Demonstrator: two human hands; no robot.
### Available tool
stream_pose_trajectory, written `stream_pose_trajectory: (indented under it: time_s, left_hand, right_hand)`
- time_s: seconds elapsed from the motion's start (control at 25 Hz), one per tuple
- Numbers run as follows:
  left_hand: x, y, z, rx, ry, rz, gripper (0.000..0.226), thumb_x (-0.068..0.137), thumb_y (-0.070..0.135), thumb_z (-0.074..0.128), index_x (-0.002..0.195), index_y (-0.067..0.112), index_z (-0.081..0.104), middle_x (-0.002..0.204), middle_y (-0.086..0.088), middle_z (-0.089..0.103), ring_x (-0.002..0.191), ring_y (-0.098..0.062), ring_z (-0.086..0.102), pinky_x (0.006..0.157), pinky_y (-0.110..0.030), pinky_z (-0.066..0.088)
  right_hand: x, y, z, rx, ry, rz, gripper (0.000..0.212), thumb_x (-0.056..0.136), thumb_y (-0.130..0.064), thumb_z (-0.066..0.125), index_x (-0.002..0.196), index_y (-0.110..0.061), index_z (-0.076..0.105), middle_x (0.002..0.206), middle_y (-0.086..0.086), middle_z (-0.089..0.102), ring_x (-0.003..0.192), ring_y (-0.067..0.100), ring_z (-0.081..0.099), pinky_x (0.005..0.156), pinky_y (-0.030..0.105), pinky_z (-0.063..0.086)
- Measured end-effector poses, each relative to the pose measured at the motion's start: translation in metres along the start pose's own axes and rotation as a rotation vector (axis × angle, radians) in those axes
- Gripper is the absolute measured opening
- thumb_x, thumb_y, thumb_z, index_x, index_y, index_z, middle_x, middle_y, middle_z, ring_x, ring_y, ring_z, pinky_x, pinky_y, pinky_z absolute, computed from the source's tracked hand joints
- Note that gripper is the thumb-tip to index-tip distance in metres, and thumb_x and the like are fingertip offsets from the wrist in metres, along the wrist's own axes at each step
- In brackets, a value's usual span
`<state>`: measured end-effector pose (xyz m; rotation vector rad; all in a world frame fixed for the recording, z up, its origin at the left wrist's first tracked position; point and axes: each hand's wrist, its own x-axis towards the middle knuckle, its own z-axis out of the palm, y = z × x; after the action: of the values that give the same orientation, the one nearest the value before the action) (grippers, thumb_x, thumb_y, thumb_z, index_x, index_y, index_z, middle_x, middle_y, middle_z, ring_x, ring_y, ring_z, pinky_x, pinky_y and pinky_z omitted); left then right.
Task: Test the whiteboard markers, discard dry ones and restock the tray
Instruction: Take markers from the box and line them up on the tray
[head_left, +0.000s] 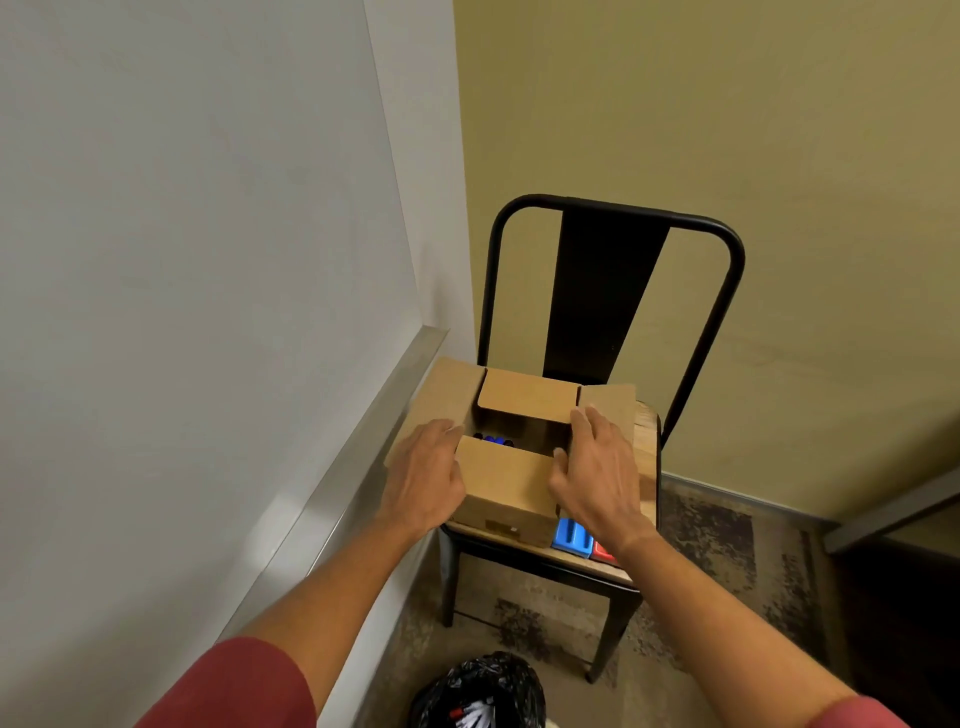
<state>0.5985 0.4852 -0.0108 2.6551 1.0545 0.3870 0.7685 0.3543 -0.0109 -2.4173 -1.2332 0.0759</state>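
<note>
You were standing in a corner where a whiteboard (182, 234) met an olive-yellow wall, with the board's metal tray (363, 441) running down toward a black chair (602, 291). The chair's wooden seat was your surface, and a cardboard box (506, 493) sat on it with all 4 flaps up.

Your left hand (423, 478) lay on the left flap and your right hand (597, 467) on the right one, fingers mostly straight and pressing the card outward, not really curled around anything. Through the gap you could see the caps of a few blue markers (493, 440) lying in the bottom, toward the left side. That looked like your restock supply.

My take on doing this bit well: the near flap was leaning in over the opening, so folding it right down toward you would've helped before reaching in, otherwise it'd block your view and snag your wrist. Keeping 1 hand on a side flap to steady the box seemed smart too, since it sat near the front edge of the seat. A blue tray-like thing (571, 538) and something red (605, 555) were wedged just beside the box under your right wrist, so a shove could've knocked them off.

The black bin bag (483, 691) sat on the floor right below you, handy for duds.
</note>
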Motion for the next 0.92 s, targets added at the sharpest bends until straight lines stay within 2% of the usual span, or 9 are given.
stream_pose_trajectory:
  time_s: [0.12,0.28,0.44,0.6,0.68,0.8,0.92]
  left_hand:
    - [0.008,0.016,0.005,0.018,-0.036,0.130,0.047,0.093,0.015,0.052,0.139,0.013,0.045,0.139,-0.004,0.049,0.128,-0.015,0.043,0.110,-0.031,0.035]
    - [0.019,0.026,0.013,0.086,-0.083,0.189,0.045,0.096,0.021,0.048,0.140,0.017,0.043,0.137,-0.002,0.050,0.125,-0.014,0.046,0.109,-0.032,0.035]
    - [0.026,0.029,0.017,0.139,-0.095,0.228,0.033,0.097,0.023,0.045,0.129,0.019,0.054,0.121,-0.001,0.058,0.109,-0.012,0.052,0.100,-0.031,0.038]
    - [0.030,0.032,0.013,0.095,-0.051,0.198,0.026,0.096,0.023,0.047,0.119,0.018,0.058,0.114,0.000,0.057,0.103,-0.011,0.051,0.094,-0.029,0.041]
    - [0.032,0.036,0.004,0.066,-0.035,0.183,0.018,0.093,0.021,0.050,0.109,0.020,0.058,0.106,0.002,0.056,0.096,-0.009,0.050,0.088,-0.026,0.041]
    - [0.028,0.042,-0.017,-0.016,-0.027,0.158,0.003,0.084,0.019,0.051,0.084,0.022,0.052,0.083,0.004,0.054,0.076,-0.008,0.048,0.069,-0.021,0.036]
    - [0.010,0.039,-0.032,-0.133,-0.039,0.112,0.012,0.076,0.028,0.045,0.067,0.022,0.048,0.065,0.006,0.051,0.060,-0.007,0.046,0.055,-0.016,0.026]
  right_hand:
    - [0.028,-0.013,-0.003,-0.023,-0.018,-0.096,0.053,0.093,-0.031,0.056,0.140,-0.012,0.040,0.145,0.011,0.044,0.132,0.026,0.042,0.110,0.037,0.034]
    - [0.060,-0.017,0.005,-0.165,-0.104,-0.248,0.044,0.092,-0.027,0.059,0.132,-0.014,0.046,0.137,0.010,0.049,0.125,0.026,0.047,0.106,0.036,0.038]
    - [0.079,-0.012,0.016,-0.282,-0.209,-0.310,0.046,0.089,-0.025,0.063,0.131,-0.015,0.046,0.130,0.011,0.051,0.120,0.027,0.049,0.103,0.037,0.041]
    - [0.082,-0.010,0.016,-0.266,-0.186,-0.357,0.041,0.090,-0.022,0.061,0.128,-0.014,0.047,0.121,0.009,0.054,0.110,0.024,0.051,0.093,0.034,0.045]
    - [0.086,-0.011,0.009,-0.219,-0.124,-0.355,0.036,0.089,-0.018,0.062,0.122,-0.014,0.048,0.112,0.008,0.055,0.098,0.022,0.053,0.083,0.031,0.047]
    - [0.102,-0.011,0.001,-0.203,-0.020,-0.319,0.025,0.086,-0.008,0.064,0.104,-0.016,0.049,0.094,0.005,0.051,0.077,0.016,0.046,0.065,0.026,0.046]
    - [0.118,-0.006,-0.004,-0.289,0.039,-0.304,0.024,0.084,-0.006,0.064,0.105,-0.012,0.055,0.098,0.007,0.051,0.081,0.019,0.044,0.068,0.031,0.047]
